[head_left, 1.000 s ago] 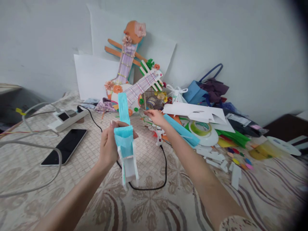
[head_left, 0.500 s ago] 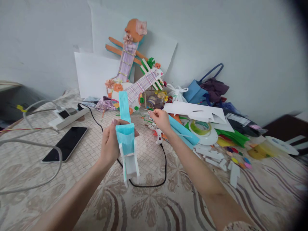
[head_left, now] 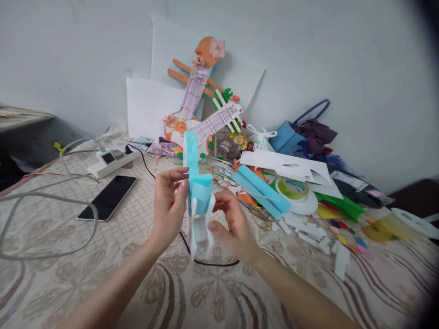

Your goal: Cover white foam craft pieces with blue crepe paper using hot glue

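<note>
A small chair-like craft [head_left: 200, 205] stands upright between my hands, made of white board with light blue crepe paper over its tall back strip and middle. My left hand [head_left: 169, 203] grips its left side, with the thumb on the front and the fingers bent behind the blue strip. On the other side, my right hand [head_left: 235, 226] has curled fingers and thumb against the white right edge. Whether the craft's feet rest on the cloth, I cannot tell. A black cord [head_left: 216, 263] runs behind and below it.
A phone [head_left: 108, 198] and a power strip [head_left: 113, 163] with looping cables lie left. Two decorated paper instruments [head_left: 195, 93] lean at the back. Right are blue paper [head_left: 262, 189], a tape roll [head_left: 291, 188], white board scraps [head_left: 308, 228] and coloured dots [head_left: 343, 240].
My right hand has come from the scraps by the glue gun to the craft's right side. The glue gun is now out of sight. The view has shifted left.
</note>
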Action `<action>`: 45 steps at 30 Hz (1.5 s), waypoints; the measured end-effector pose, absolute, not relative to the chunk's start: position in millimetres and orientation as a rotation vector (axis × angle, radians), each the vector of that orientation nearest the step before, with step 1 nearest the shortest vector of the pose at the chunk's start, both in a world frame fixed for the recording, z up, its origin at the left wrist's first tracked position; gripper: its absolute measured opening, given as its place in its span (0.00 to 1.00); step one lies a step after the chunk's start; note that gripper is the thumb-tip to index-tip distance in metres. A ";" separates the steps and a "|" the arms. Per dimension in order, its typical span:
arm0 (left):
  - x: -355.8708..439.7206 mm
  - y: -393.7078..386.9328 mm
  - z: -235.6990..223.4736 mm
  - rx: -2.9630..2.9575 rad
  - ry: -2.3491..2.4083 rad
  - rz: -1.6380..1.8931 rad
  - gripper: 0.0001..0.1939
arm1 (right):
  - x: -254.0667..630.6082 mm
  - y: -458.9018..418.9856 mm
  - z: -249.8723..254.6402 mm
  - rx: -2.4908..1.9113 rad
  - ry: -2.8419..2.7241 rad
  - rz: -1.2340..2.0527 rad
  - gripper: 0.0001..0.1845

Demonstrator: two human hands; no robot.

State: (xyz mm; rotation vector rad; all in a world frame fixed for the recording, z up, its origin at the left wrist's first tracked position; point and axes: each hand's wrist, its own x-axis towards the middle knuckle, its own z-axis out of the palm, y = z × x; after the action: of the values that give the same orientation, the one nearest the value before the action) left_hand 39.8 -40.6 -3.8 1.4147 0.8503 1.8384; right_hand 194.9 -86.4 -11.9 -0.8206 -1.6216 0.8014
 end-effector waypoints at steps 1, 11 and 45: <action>38.8 -42.3 -5.8 1.427 0.842 1.846 0.05 | 194.0 -86.6 -13.4 -0.831 -1.586 0.807 0.18; 19.7 -68.3 -15.6 1.670 0.998 1.697 0.11 | 196.3 -87.8 -17.7 -0.884 -1.551 0.925 0.07; 16.9 -89.1 -17.6 1.805 1.008 1.413 0.06 | 210.0 -92.1 -19.5 -0.972 -1.570 0.885 0.03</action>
State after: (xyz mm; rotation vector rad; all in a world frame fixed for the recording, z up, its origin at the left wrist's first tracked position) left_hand 16.9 -89.1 -17.6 1.8051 1.0076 1.4133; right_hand 210.0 -92.1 -19.5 -0.9722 -1.5701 0.8853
